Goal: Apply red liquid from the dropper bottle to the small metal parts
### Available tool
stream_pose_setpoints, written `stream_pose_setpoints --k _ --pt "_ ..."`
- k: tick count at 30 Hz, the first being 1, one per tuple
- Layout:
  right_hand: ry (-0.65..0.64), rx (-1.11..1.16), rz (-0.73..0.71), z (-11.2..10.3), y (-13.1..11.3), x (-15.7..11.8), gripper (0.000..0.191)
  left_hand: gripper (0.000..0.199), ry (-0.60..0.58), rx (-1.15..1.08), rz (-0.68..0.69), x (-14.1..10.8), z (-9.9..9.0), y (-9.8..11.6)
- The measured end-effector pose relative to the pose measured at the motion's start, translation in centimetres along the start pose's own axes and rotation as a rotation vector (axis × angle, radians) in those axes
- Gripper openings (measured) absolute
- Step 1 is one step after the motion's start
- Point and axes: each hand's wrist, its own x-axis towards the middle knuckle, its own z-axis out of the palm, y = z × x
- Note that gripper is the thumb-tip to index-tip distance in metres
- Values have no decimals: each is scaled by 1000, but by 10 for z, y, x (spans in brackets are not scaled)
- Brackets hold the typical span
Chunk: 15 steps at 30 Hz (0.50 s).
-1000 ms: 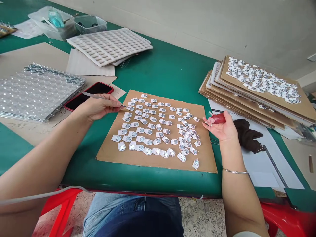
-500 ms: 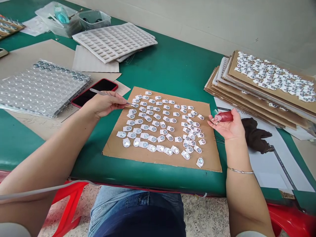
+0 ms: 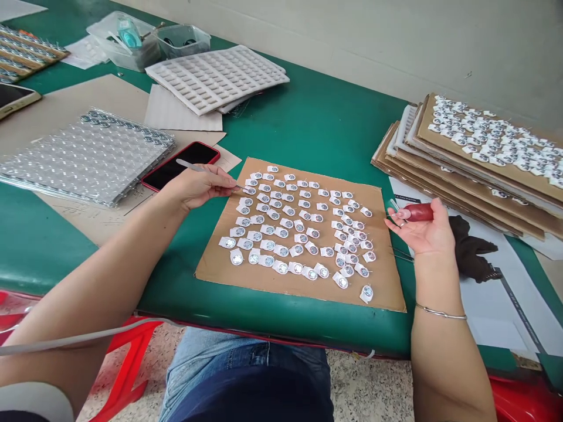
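- The left hand (image 3: pixel 204 184) is left of the centre of the frame; its fingers are pinched closed around a thin metal tool (image 3: pixel 189 166), which looks like tweezers.
- The tip of this tool is at one round tag (image 3: pixel 250 190) near the left edge of the cardboard sheet (image 3: pixel 215 266); I cannot tell if it grips the tag.
- The right hand (image 3: pixel 433 237) is at right of centre, palm upward; its fingers are half curled, and they hold a small red bottle (image 3: pixel 419 212) with a pale nozzle.
- Many other white tags with silvery discs (image 3: pixel 281 250) lie in uneven rows on the sheet, in the centre of the frame; at the sheet's right side they are more crowded.
- A red-edged phone (image 3: pixel 165 174) lies behind the left hand, beside the clear plastic trays (image 3: pixel 88 158) at left.
- In the upper right is a stack of cardboard (image 3: pixel 424 126), with similar tags on top.
- A dark cloth (image 3: pixel 470 252) lies right of the right hand.
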Motion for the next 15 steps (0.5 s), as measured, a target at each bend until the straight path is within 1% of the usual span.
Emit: stream_pose_setpoints --k 3,9,15 --pt "22 -16 -19 -2 -3 0 39 7 9 1 -13 -2 2 2" --pt "42 -14 9 -1 -2 1 40 11 -3 8 -32 -6 7 5" --pt "48 -34 -25 -7 -6 3 42 19 -20 19 -38 -5 4 4"
